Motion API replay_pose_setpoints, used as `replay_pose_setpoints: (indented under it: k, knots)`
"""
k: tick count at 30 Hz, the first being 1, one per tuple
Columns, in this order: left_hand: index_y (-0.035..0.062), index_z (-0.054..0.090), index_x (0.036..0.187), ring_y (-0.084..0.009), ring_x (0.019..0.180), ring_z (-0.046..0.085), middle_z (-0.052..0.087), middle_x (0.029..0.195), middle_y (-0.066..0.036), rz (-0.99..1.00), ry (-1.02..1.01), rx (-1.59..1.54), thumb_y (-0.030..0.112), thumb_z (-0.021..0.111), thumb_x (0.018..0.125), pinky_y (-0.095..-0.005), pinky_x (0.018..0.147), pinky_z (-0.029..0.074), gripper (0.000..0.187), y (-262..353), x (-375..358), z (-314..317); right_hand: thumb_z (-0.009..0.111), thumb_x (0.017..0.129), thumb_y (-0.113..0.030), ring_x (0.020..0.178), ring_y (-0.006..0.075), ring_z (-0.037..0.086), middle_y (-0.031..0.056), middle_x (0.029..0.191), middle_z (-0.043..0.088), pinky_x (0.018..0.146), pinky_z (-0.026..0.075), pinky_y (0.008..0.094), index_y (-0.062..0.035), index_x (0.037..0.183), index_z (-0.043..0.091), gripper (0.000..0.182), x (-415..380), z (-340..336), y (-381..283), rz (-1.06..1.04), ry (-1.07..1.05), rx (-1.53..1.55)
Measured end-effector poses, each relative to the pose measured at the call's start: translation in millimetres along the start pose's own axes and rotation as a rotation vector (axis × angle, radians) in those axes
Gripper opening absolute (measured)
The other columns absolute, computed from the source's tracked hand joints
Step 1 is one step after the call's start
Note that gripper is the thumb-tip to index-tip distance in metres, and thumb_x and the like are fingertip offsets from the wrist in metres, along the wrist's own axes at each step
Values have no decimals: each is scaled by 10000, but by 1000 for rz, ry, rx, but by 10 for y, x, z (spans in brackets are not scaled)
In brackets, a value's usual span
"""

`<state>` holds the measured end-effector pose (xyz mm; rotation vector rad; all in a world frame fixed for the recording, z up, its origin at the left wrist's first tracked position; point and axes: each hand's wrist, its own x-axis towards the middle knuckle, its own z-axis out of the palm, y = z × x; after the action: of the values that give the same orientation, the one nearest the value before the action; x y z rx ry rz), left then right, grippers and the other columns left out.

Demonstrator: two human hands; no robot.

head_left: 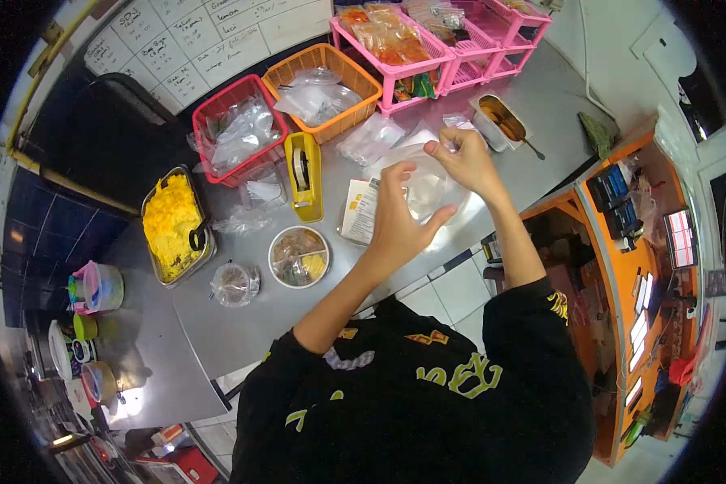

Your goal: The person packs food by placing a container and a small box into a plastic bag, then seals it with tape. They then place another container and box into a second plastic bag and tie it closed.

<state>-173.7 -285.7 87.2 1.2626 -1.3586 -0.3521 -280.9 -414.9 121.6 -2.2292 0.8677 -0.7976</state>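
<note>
My right hand (468,165) is closed in a pinch, thumb against fingers, at the top of a clear plastic bag (429,189). In front of the bag, my left hand (402,222) has its thumb and fingers spread wide apart. Under and left of that hand lies a printed box (357,211). A round white bowl (298,270) with divided portions of food stands to the left, beside a small clear-wrapped tub (235,284). Behind them is a yellow tape dispenser (305,181).
A red basket (200,139) and an orange basket (371,85) hold clear bags. Pink racks (452,60) with packets stand at the back. A tray of yellow rice (172,222) is left; a sauce container with a spoon (502,121) is right. An orange shelf (613,250) borders the right side.
</note>
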Motion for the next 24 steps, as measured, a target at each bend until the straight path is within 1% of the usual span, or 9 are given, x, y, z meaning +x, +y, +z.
replay_pose_setpoints:
  k: [2,4,6,7,12,16,18,22,24]
  knots:
    - [45,293,1256,-287,1039,477,362,1241,-179,-149,-58,-77,240,822,596,-370,810,446,868,-171,128,279,634,815,-357,547,87,343,19,516,415,480,318,288,1,654,516,409,-55,-21,114,0,46,172]
    - [41,339,1235,-230,920,545,484,1109,-161,-121,-44,-134,190,790,655,-335,731,481,749,-259,255,399,583,857,-375,585,54,373,-37,591,478,500,323,261,-7,684,548,409,-196,-88,123,255,53,483]
    - [31,401,1201,-166,777,587,581,861,-115,-172,-353,-242,96,727,722,-296,683,492,583,-375,372,444,594,859,-340,622,35,385,-65,683,489,527,331,226,-38,700,552,344,-312,-231,217,256,142,576]
    - [24,485,1125,-180,621,614,606,672,-88,-21,-312,-277,80,712,730,-259,585,493,459,-374,457,476,607,853,-320,623,35,397,-59,702,497,534,338,215,-46,733,552,304,-390,-361,368,278,122,612]
    - [-17,574,1016,-127,698,618,642,784,-84,-329,-560,-585,50,640,796,-236,621,505,239,-498,737,630,626,843,-231,618,44,439,-48,715,501,571,370,197,-63,826,536,191,-699,-655,621,375,29,888]
    - [-9,625,923,-131,714,621,646,808,-93,-332,-519,-444,22,623,793,-242,660,515,133,-743,1003,662,574,865,-143,676,57,494,-22,756,521,598,417,205,-49,923,524,122,-890,-702,1016,490,1,1028]
    - [23,633,951,-140,710,628,649,832,-119,-287,-409,-140,28,595,801,-259,649,510,155,-914,1140,592,533,881,-128,686,70,518,-4,803,542,582,433,216,-40,952,527,113,-1028,-760,1257,557,421,1086]
    - [29,626,943,-303,721,608,618,847,-213,-49,-144,423,99,520,819,-377,649,479,178,-1822,1435,224,569,868,-195,725,105,549,19,850,569,644,470,242,-32,966,551,190,-1491,-1158,1327,613,739,1112]
    - [19,620,930,-363,783,586,614,879,-226,-334,-457,769,161,471,837,-426,686,459,226,-2081,1576,-100,635,825,-152,802,112,537,31,880,558,703,468,265,-26,989,535,230,-1751,-1235,1248,577,822,1047]
